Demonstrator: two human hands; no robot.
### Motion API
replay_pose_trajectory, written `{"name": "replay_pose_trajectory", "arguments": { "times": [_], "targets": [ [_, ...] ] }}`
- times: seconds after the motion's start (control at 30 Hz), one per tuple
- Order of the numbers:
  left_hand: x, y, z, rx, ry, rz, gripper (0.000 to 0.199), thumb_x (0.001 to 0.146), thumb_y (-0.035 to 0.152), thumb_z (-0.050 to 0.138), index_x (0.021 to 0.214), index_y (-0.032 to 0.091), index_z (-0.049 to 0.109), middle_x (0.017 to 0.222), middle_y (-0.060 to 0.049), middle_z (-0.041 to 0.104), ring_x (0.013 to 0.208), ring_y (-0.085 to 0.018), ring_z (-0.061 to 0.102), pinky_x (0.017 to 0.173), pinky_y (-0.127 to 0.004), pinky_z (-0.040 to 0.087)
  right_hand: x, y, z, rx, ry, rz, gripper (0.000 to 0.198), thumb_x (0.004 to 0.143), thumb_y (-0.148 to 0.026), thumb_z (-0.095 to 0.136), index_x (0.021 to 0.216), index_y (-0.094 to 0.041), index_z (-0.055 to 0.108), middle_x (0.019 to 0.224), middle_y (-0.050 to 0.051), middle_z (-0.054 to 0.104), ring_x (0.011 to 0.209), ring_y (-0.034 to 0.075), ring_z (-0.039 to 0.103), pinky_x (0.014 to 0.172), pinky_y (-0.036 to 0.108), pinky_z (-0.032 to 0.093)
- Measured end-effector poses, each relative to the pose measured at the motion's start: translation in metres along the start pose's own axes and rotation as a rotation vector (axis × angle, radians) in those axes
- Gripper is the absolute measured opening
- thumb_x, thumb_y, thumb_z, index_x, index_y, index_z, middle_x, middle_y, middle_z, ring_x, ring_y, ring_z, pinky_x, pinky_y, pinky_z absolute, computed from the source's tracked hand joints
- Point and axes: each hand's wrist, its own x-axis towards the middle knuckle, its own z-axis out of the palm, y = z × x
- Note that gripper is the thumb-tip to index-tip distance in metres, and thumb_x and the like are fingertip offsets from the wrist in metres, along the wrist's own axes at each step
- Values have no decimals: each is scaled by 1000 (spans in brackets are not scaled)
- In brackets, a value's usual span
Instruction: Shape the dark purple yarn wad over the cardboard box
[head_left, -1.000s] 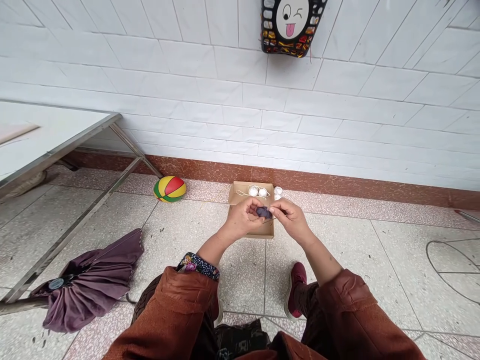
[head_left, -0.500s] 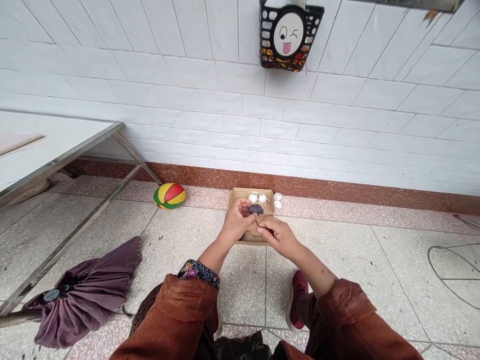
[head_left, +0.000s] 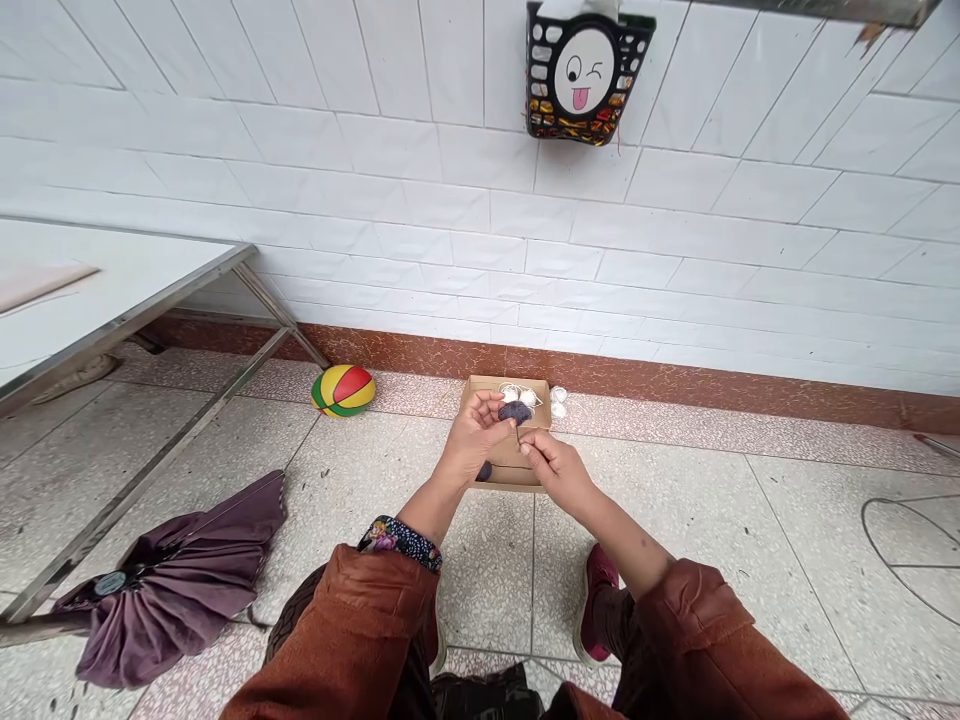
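The left hand (head_left: 474, 440) pinches a small dark purple fabric ball (head_left: 514, 411) between thumb and fingertips, holding it up over the far end of the shallow brown cardboard box (head_left: 511, 470) on the floor. The right hand (head_left: 556, 466), just beside it, has thumb and forefinger pressed together on what looks like a fine thread running to the ball; the strand itself is too thin to make out for sure.

From where I stand, the grip on the ball looks light, so a firm tug by the right hand could pull it out of the left fingers and drop it into the box or onto the speckled floor tiles (head_left: 697, 520) beyond. If the thread is as thin as it seems, it could also slip from the pinch or snag on the small white thread-wound balls (head_left: 523, 396) lying just past the left hand, dragging them about. Another dark piece (head_left: 484, 470) sits under the left palm and might get knocked.
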Motion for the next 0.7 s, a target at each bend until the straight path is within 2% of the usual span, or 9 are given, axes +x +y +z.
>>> {"name": "replay_pose_trajectory", "arguments": {
  "times": [0.1,0.23,0.33,0.4,0.47,0.57,0.7],
  "targets": [
    [7,-7,-6,194,57,53,46,63,17,76,102,19,53,90,-2,64,84,-15,63,80,-30,48,-1,-10,-9,25,-46,-72,19,97,-32,49,95,-22,65,83,2,68,74,17,62,70,28,48],
    [1,-6,-5,368,1,125,50,59,11,75,105,19,54,91,-2,63,83,-16,62,77,-30,48,6,-10,-29,33,41,-70,16,94,-33,57,90,-22,68,75,1,66,64,16,58,61,27,45],
    [-9,1,-1,371,-160,117,51,62,10,76,107,20,55,92,-2,63,85,-15,62,80,-30,47,12,-7,-39,32,106,-74,15,93,-32,58,86,-22,68,77,2,67,68,16,59,65,28,46],
    [-15,6,2,270,-303,51,50,66,13,76,110,21,54,94,-2,64,87,-15,62,83,-31,47,14,-5,-40,33,114,-71,15,92,-30,58,84,-22,67,78,2,67,71,17,60,68,28,46],
    [-19,7,4,118,-381,-19,49,70,16,77,112,22,53,97,-3,65,88,-15,63,84,-31,47,14,-3,-37,48,112,-46,16,93,-30,56,83,-21,65,76,1,65,70,16,59,67,28,46],
    [-18,6,4,-49,-358,-58,48,71,19,78,113,22,53,98,-3,65,88,-14,63,82,-28,47,11,1,-26,92,90,7,18,94,-32,53,85,-21,63,74,0,62,66,15,56,63,27,44],
    [-12,2,1,-2,-215,20,45,71,16,75,111,21,55,99,-2,64,89,-13,62,82,-26,47,5,5,-6,90,50,25,21,96,-34,50,87,-21,63,71,0,60,63,15,54,61,26,43]
  ]
}}
